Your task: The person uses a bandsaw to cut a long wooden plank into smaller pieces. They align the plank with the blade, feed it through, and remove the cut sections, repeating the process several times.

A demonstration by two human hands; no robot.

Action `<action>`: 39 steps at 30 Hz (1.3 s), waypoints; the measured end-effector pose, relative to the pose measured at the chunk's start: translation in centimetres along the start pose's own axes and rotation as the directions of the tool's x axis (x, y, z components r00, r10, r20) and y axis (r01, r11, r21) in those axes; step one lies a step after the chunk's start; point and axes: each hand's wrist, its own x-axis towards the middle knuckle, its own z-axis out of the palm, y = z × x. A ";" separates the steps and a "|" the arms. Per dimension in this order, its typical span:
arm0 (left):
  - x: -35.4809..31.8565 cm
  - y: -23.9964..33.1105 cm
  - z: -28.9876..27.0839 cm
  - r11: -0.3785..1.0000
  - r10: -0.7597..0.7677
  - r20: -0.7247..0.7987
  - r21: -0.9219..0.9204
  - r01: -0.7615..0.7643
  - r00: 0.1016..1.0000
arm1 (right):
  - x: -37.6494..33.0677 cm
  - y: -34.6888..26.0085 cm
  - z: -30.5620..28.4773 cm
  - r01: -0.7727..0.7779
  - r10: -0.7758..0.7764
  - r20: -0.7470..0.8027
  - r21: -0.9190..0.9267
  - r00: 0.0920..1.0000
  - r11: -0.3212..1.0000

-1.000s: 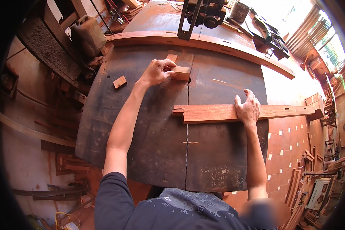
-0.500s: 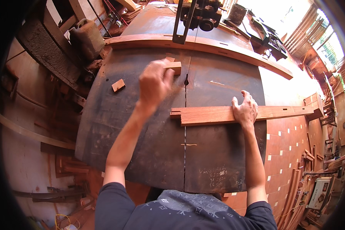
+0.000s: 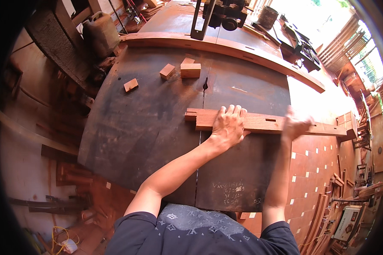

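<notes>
A reddish wooden rail [image 3: 259, 121] with mortise slots and a stepped, notched left end lies across the dark metal saw table [image 3: 127, 131]. My left hand [image 3: 229, 127] is closed over the rail near its notched end, fingers over the far edge. Farther right, my right hand [image 3: 297, 124] is at the rail, smeared by motion, so its fingers cannot be made out. Beyond my left hand sit several small wooden offcuts: one block [image 3: 190, 71] by the table slot, another block [image 3: 167, 71] beside it, and a third block [image 3: 131, 85] farther left.
A long slotted timber [image 3: 225, 49] crosses the far part of the table. The black saw guide [image 3: 221, 17] hangs above it. A wooden box-like support [image 3: 347, 126] stands by the rail's right end. A dusty jerrycan [image 3: 101, 34] is at the far left.
My left hand has moved from the offcuts down right onto the rail. My right hand has shifted right along it. A block that my left hand had covered now shows on the table.
</notes>
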 end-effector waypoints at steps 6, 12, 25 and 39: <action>3.1 -0.1 0.8 0.999 0.035 0.003 -0.035 -0.035 0.999 | 3.8 10.6 1.1 -0.946 0.697 0.662 0.315 0.276 0.076; 6.3 -0.8 1.9 0.996 0.084 -0.040 -0.027 -0.086 0.996 | 4.6 9.0 2.9 -0.905 0.775 0.572 0.426 0.268 -0.001; 9.4 -1.4 2.5 0.994 0.089 -0.001 -0.067 -0.089 0.996 | 4.1 9.8 4.2 -0.823 0.711 0.581 0.568 0.397 -0.005; 10.2 -2.0 2.4 0.995 0.083 0.015 -0.052 -0.083 0.996 | 3.9 10.7 5.1 -0.803 0.660 0.603 0.596 0.447 -0.001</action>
